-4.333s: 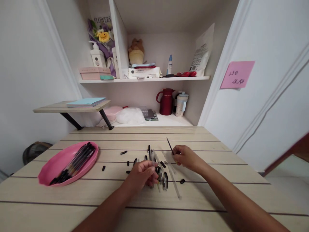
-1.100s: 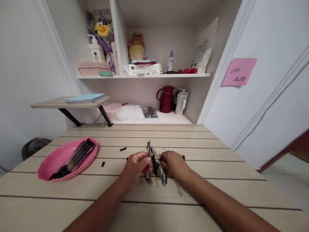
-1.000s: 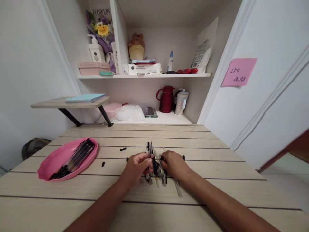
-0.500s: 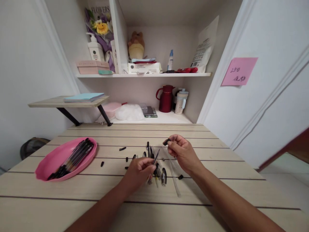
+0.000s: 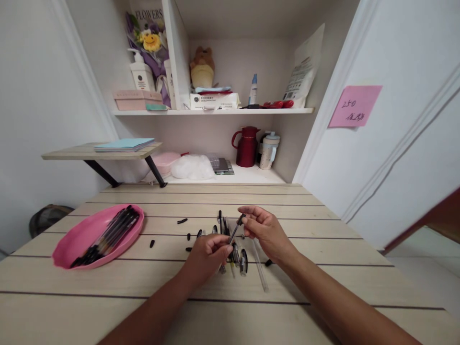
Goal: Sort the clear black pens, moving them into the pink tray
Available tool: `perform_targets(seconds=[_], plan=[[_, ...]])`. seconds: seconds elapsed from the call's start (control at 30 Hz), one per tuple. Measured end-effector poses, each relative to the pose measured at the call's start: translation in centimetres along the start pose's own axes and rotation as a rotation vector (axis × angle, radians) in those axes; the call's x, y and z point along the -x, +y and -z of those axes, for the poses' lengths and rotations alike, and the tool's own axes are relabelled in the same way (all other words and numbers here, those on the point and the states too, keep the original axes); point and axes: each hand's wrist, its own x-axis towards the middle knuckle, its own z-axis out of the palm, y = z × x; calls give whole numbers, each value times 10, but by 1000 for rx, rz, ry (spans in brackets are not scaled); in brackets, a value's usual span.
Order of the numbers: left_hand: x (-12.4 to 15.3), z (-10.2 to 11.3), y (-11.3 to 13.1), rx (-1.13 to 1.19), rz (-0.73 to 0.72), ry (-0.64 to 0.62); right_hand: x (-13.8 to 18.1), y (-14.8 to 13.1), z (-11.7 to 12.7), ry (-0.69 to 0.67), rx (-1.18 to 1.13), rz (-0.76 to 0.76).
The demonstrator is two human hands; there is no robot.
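Note:
My left hand (image 5: pixel 205 255) pinches a slim pen (image 5: pixel 234 232) that slants up and to the right. My right hand (image 5: pixel 271 234) holds a small black piece (image 5: pixel 240 219), perhaps a pen grip, between thumb and index finger. That piece meets the upper end of the pen; how far it sits over the tip is too small to tell. Below and between the hands lie loose pen parts, among them a clear-and-black cap (image 5: pixel 243 262) and a clear tube (image 5: pixel 261 273). My left hand partly covers the pile.
A pink tray (image 5: pixel 68 239) with several black pens (image 5: pixel 111 235) stands on the left of the slatted table. Small black pieces (image 5: pixel 152 243) lie scattered between tray and hands. Behind are a raised shelf (image 5: pixel 72 152) and a red jug (image 5: pixel 246 147).
My right hand has moved left and slightly down, bringing the black piece to the pen's upper end. My left hand has hardly moved and keeps its pinch on the pen.

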Motion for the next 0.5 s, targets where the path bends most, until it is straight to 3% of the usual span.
perform_targets(seconds=[0.2,0.5], plan=[[0,-1,1,-46,-39,153,2,2,-5,-56,-20,-42],[0,-4,2,-69,-88,236,9,14,-12,-155,41,-91]])
